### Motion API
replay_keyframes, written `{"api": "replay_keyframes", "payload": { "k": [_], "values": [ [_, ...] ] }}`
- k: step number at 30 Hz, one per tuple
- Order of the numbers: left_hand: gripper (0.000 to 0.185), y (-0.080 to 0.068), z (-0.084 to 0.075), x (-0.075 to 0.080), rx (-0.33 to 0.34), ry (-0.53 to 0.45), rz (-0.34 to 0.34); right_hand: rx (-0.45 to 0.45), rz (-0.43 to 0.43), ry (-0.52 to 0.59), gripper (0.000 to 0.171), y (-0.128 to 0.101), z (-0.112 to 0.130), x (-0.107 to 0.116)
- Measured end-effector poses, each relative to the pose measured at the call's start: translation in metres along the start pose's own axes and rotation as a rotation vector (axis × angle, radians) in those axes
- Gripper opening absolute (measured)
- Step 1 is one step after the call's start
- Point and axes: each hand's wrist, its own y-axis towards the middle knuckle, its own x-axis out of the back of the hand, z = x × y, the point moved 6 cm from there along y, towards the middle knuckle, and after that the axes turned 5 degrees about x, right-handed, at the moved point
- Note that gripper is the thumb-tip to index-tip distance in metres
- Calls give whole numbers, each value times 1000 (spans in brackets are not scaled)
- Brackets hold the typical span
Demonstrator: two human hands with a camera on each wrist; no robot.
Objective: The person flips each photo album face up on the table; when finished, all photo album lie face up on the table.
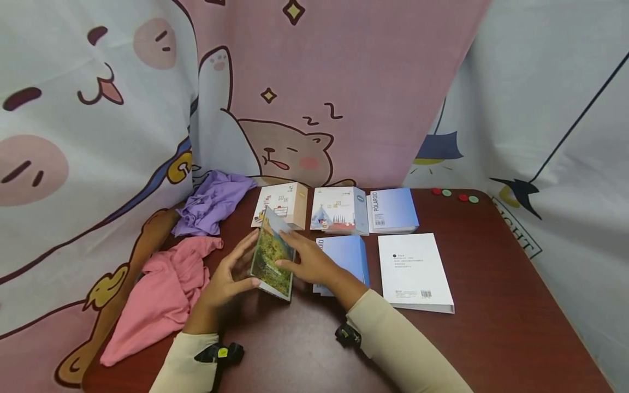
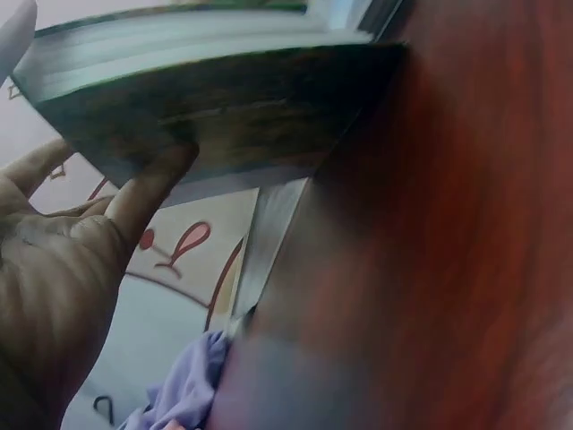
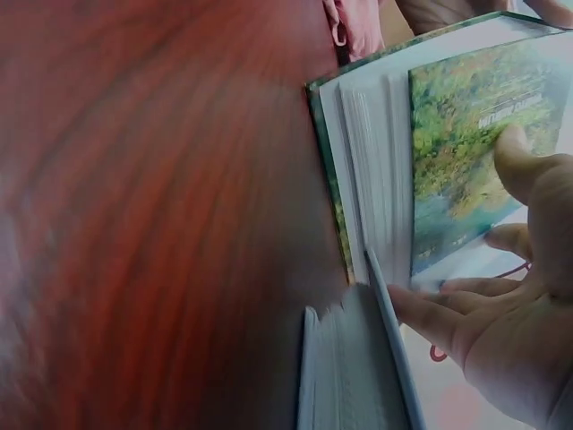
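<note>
A photo album [image 1: 272, 262] with a green leafy landscape cover stands tilted on its edge on the table, between both hands. My left hand [image 1: 227, 281] holds its left side; in the left wrist view the thumb lies on the dark cover [image 2: 224, 116]. My right hand [image 1: 312, 259] is at its right side. In the right wrist view the covers are spread and white pages [image 3: 372, 170] show; the right thumb presses the green picture panel [image 3: 466, 152], with fingers behind it. A blue album [image 1: 339, 259] lies just past the right hand, partly covered by the forearm.
Two illustrated albums [image 1: 281, 204] [image 1: 334, 210] and another blue album [image 1: 395, 210] stand along the back. A white album [image 1: 415, 273] lies at the right. Purple cloth [image 1: 213, 202] and pink cloth [image 1: 164, 297] are heaped at the left. Small red and green discs [image 1: 463, 197] sit back right.
</note>
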Motion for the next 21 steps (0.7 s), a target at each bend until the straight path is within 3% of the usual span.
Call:
{"api": "replay_keyframes", "payload": {
  "k": [4, 11, 21],
  "values": [
    [94, -4, -2, 10, 4, 20, -23, -43, 24, 2, 82, 0, -2, -9],
    [90, -17, -1, 26, 151, 169, -65, -83, 38, -22, 83, -1, -2, -22],
    [82, -27, 13, 37, 275, 255, -18, -94, 68, -89, 82, -1, 0, -32]
  ]
}}
